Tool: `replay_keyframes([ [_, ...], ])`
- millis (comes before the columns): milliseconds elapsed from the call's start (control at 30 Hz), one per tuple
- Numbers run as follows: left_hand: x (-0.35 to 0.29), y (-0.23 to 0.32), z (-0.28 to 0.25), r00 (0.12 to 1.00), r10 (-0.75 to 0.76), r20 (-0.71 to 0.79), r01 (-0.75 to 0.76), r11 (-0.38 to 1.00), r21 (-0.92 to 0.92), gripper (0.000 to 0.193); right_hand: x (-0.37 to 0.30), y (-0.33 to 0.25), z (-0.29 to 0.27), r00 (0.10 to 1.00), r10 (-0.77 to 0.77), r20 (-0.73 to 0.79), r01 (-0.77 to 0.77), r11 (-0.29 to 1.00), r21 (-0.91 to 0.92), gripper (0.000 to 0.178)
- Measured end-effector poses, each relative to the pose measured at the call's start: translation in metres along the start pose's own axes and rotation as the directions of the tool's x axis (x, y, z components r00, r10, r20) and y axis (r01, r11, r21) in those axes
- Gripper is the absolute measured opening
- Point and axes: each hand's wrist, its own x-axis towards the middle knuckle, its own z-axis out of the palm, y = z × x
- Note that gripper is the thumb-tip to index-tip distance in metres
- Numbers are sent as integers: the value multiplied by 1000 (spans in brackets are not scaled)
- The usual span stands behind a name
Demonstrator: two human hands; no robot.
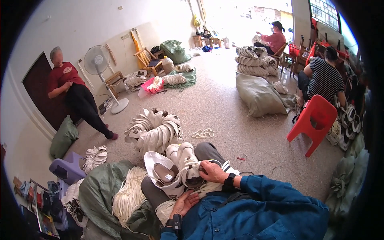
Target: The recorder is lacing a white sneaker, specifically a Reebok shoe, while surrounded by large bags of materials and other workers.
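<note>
The left hand (185, 203) is lying palm up, its grip loosely apart, just below the opening of a white lace-up sneaker (187, 158). The right hand (214, 172) is clamping the sneaker's collar; whether it is also pinching a lace, I cannot tell. Lacing seems to be the step in hand, the next move probably calling for a lace end and a steadied eyelet. Beyond, a ring of nested white shoes (158, 137) is sitting on the floor (236, 132).
</note>
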Motion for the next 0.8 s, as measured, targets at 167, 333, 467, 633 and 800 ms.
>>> replay_keyframes([
  [167, -2, 1, 2, 1000, -8, -7, 8, 1000, 9, 39, 0, 0, 0, 1000, -6, -3, 6, 1000, -4, 29],
  [333, -1, 1, 0, 1000, -11, 6, 11, 1000, -2, 39, 0, 2, 2, 1000, -22, -5, 22, 1000, -3, 29],
  [467, -1, 1, 0, 1000, -13, 13, 13, 1000, -13, 39, 1, 0, 1, 1000, -15, -2, 15, 1000, -6, 29],
  [633, 0, 0, -1, 1000, -9, 18, 9, 1000, -18, 39, 1, -3, -2, 1000, -6, -2, 6, 1000, 4, 28],
  [800, 0, -2, -5, 1000, 0, 17, 0, 1000, 10, 37, 0, 0, 0, 1000, -22, -13, 22, 1000, -4, 28],
])
